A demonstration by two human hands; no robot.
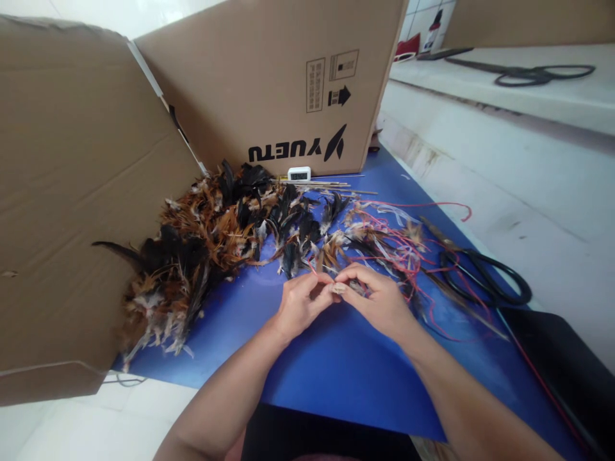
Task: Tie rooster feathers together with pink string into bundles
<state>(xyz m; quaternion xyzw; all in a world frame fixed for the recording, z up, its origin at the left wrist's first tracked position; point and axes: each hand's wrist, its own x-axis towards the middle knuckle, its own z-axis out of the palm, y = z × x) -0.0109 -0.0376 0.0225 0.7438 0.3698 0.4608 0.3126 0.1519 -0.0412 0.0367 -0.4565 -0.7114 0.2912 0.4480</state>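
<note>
My left hand (300,301) and my right hand (382,301) meet fingertip to fingertip just above the blue table. Between them is a small bundle of feathers, its pale quill end (339,289) showing at my right thumb. Both hands are closed in a pinch. A piece of red string (311,266) comes out at the left fingers; how it runs around the bundle is hidden. Right behind the hands lie brown and black feathers (293,256). Tangled red string (408,259) spreads to the right of them.
A large feather pile (216,230) leans against cardboard panels (269,83). Thin sticks (336,186) lie by a small white digital display (299,173). Black-handled scissors (485,276) and a black flat object (557,358) are at right. More scissors (523,73) rest on a ledge.
</note>
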